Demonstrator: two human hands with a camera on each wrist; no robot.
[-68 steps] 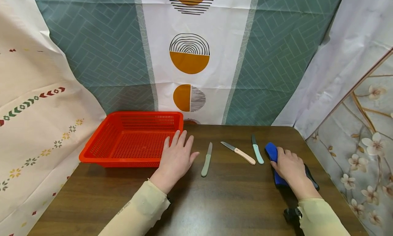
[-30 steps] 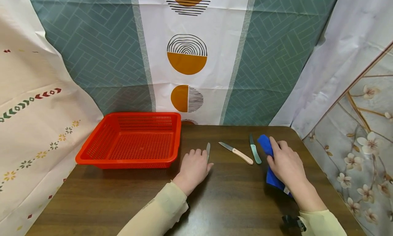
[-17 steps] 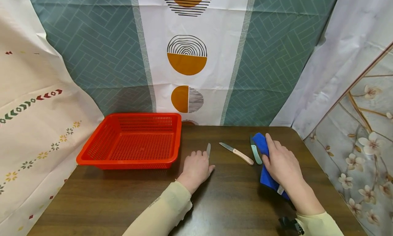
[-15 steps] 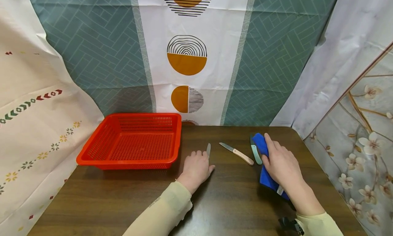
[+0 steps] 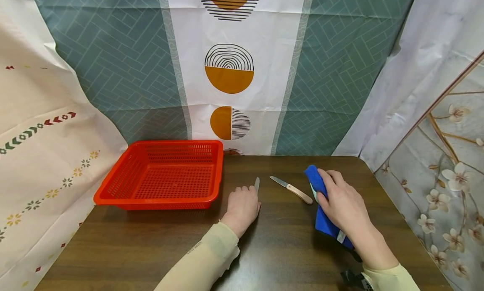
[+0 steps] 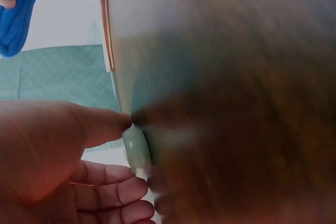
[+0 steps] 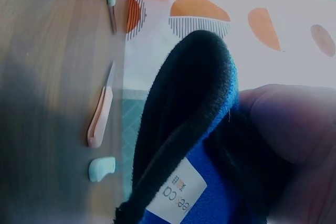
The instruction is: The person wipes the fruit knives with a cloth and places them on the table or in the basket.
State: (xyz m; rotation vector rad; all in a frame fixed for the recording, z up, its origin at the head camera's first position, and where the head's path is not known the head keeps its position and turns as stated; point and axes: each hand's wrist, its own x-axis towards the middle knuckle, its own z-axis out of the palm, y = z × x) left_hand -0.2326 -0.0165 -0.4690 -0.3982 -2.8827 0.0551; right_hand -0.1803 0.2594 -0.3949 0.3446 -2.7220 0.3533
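Observation:
My left hand (image 5: pixel 242 207) is low over the green-handled knife, its thumb and fingers on either side of the handle (image 6: pixel 136 149). In the head view only that knife's blade (image 5: pixel 257 184) shows beyond the knuckles. My right hand (image 5: pixel 345 205) grips a folded blue cloth (image 5: pixel 326 224), which has a black underside and a white label (image 7: pixel 178 195). That cloth covers most of a mint-handled knife, whose handle end (image 7: pixel 101 169) shows in the right wrist view. Between the hands lies a peach-handled knife (image 5: pixel 300 194), its blade pointing up and left.
A red plastic basket (image 5: pixel 159 201) stands at the table's back left. The brown wooden table (image 5: pixel 113 249) ends at a patterned curtain (image 5: pixel 336 93) behind, with more fabric hanging at both sides.
My left hand has come right and down from beside the basket onto the green-handled knife, and its thumb has drawn in. The right hand has carried the cloth left over the mint-handled knife.

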